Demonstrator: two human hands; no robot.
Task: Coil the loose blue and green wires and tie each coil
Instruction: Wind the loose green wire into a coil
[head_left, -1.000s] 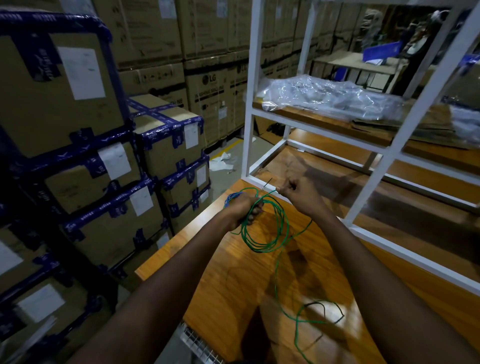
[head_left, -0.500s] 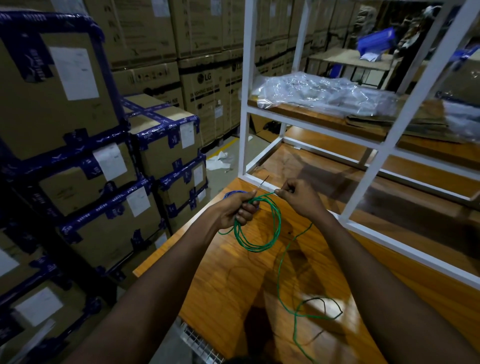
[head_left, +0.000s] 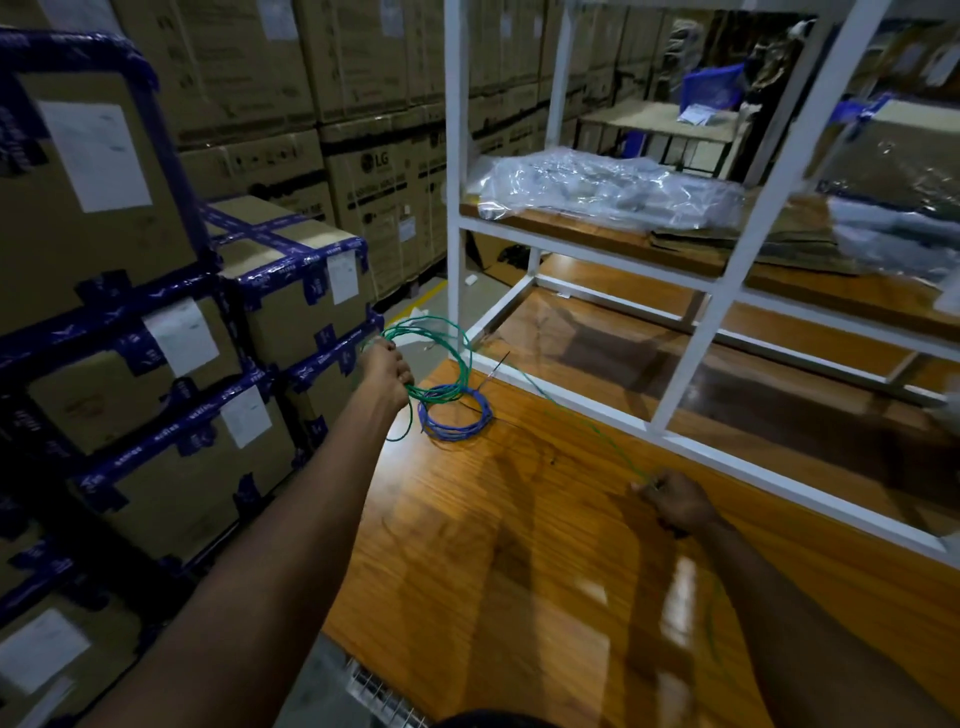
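- My left hand (head_left: 387, 370) is out past the far left corner of the counter (head_left: 519, 571), its fingers curled round the gathered loops of the green coil (head_left: 467, 353). If that grip loosens, I judge the loops will spring apart and some may drop off the counter's left edge.
- My right hand (head_left: 678, 503) is near the counter's right side, by the foot of the white rack (head_left: 727, 270), its fingers pinching the green wire (head_left: 576, 421), which runs in a straight line from the coil. Pulling harder on this stretch could drag loops out of my left fingers or tighten the coil into a tangle.
- The blue coil (head_left: 457, 415) lies on the counter near the far left corner, and the lowest green loops hang across its top. I cannot tell whether they touch, or whether the blue coil is tied. A green loop catching it could drag it towards the edge or lace the two colours together.
- The green slack behind my right hand is blurred, so I cannot tell how much is left. A kink or snag there would jerk the wire as I feed the next turn.
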